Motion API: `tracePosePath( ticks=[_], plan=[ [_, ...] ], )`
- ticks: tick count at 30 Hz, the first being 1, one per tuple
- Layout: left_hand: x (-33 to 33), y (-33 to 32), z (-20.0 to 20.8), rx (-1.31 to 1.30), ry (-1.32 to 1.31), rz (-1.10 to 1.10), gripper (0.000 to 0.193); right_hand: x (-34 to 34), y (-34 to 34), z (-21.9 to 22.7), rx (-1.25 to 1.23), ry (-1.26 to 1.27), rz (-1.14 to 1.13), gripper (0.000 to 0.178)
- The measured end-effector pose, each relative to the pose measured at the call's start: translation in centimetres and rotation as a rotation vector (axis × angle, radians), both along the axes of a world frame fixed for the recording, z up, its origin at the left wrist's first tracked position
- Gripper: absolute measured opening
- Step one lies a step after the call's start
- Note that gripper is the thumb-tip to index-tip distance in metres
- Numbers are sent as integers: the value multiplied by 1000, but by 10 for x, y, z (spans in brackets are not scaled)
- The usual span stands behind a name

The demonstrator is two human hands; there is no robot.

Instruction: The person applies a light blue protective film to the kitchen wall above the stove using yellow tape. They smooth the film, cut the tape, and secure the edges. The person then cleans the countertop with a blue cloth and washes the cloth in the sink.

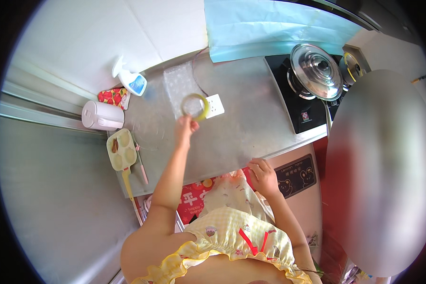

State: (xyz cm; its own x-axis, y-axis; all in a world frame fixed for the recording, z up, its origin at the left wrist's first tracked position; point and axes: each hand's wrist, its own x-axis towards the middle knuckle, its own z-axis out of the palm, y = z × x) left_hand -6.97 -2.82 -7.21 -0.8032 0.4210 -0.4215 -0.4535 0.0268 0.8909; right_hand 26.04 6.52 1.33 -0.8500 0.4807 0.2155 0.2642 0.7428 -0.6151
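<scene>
While the left hand (pixel 186 127) pinches its near edge between thumb and bent fingers, a yellow-green ring (pixel 206 108) stands out over the middle of the counter (pixel 244 102); whether it touches the surface I cannot tell. Just behind it and to the left lies a clear plastic sheet (pixel 177 80), and right beside it on the right is a white socket block (pixel 215 104) with a dark cord. The right hand (pixel 264 177) is at the counter's near edge, its fingers loosely bent and partly open, with nothing visible in them; contact with the edge is unclear. Farther left are a spray bottle (pixel 133 82), a red patterned cloth (pixel 112 97), a pale kettle (pixel 102 116) and, nearer, a four-cup pan (pixel 122 162) beside a pink-handled tool (pixel 143 171). To the far right, a lidded pot (pixel 312 75) sits on a black stove (pixel 304 124), below a blue sheet (pixel 265 28) on the wall.
</scene>
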Motion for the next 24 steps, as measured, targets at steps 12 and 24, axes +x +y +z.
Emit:
tracePosePath(
  ticks=[12, 24],
  plan=[
    [-66, 70, -67, -56, 528, 112, 19, 125, -10, -21, -46, -96, -373, 12],
    [318, 117, 17, 118, -2, -559, 28, 355, -30, -47, -78, -58, -923, 24]
  ],
)
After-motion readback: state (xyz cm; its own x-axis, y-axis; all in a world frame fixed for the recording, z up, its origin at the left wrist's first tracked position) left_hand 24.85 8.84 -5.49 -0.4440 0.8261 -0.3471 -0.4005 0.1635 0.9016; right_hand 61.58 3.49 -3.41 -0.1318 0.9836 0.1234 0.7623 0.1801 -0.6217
